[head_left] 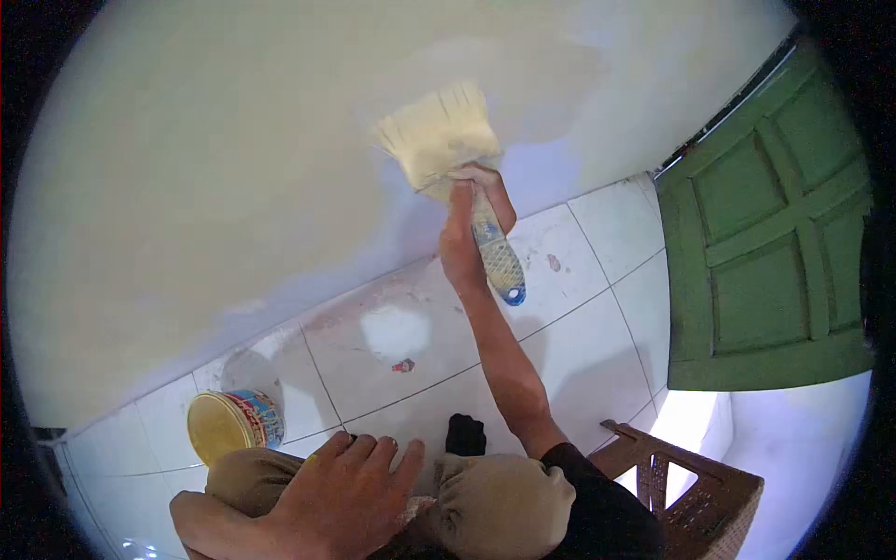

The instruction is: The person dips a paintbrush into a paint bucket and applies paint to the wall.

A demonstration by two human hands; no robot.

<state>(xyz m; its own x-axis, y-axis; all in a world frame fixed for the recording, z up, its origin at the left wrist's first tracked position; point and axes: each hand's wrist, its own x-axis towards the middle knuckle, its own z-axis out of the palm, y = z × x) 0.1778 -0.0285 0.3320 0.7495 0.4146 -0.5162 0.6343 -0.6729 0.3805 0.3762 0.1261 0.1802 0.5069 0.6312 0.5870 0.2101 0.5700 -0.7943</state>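
Observation:
My right hand [474,207] grips a wide paintbrush [444,135] near the base of its head, thumb along the handle. Cream paint coats the bristles, which are spread against the wall [233,140]. The patterned handle [502,261] points down to a blue end with a hole. Around the brush, the wall shows cream paint with bluish-white patches lower down. My left hand [350,485] rests over my lap by the knee, fingers stretched out and holding nothing. Left of it, a paint tub [233,425] with a printed label and cream inside stands on the floor.
White tiles [392,383] with paint smears and a small red scrap [403,366] cover the floor below the wall. A green panelled door [765,215] stands at the right. A brown slotted plastic stool [691,490] is at the lower right, beside my right arm.

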